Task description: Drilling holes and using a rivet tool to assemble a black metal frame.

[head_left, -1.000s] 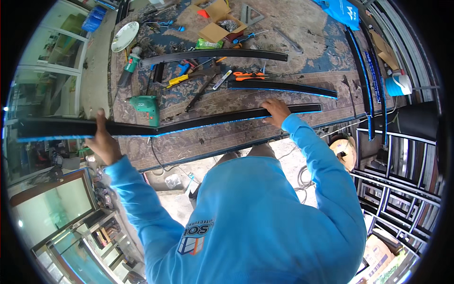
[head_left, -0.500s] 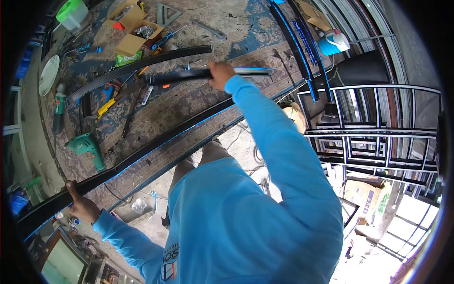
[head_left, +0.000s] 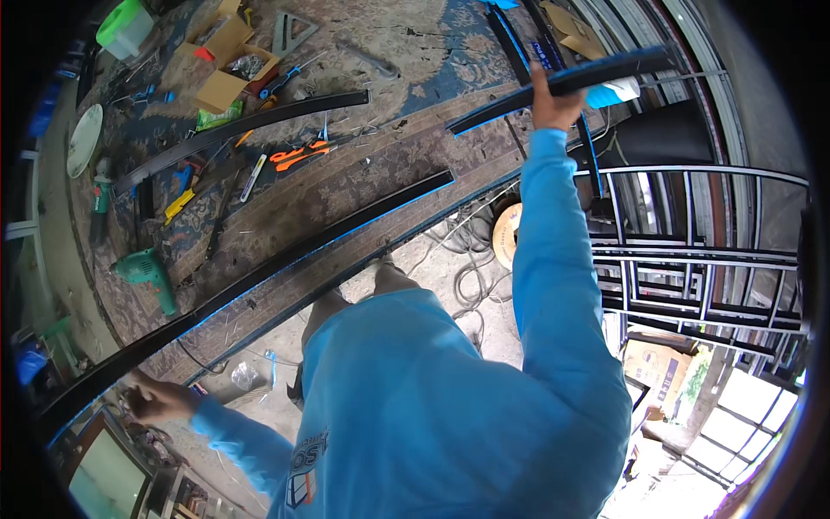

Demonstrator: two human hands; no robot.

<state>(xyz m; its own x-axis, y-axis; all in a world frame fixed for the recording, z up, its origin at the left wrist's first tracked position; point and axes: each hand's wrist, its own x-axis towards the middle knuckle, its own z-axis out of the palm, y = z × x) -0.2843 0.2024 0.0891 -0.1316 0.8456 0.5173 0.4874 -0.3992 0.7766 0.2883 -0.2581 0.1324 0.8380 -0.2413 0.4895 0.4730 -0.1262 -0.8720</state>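
Note:
Raised at the far right of the table, my right hand (head_left: pixel 556 105) is closed round a short black metal profile (head_left: pixel 618 71) with blue film along its edges. The profile slants upward to the right. A long black profile (head_left: pixel 324 235) with a blue edge lies along the table's near side, its left end reaching past the table. Beside that left part, my left hand (head_left: pixel 162 400) has its fingers loosely apart and holds nothing. Another black profile (head_left: pixel 251 130) lies farther back. Orange-handled pliers or cutters (head_left: pixel 298 156) lie between the two lying profiles.
On the patterned table cover are a green drill (head_left: pixel 149 275), an angle grinder (head_left: pixel 101 195), a yellow-handled cutter (head_left: pixel 179 208), a box of screws (head_left: pixel 235 82) and a metal set square (head_left: pixel 292 33). Black profiles (head_left: pixel 510 41) lie at the far right, near stacked frames (head_left: pixel 692 251). Cables (head_left: pixel 471 281) lie on the floor.
My right hand has lifted the short profile and carried it right, uncovering the orange-handled tool. My left hand has let go of the long profile and moved slightly down.

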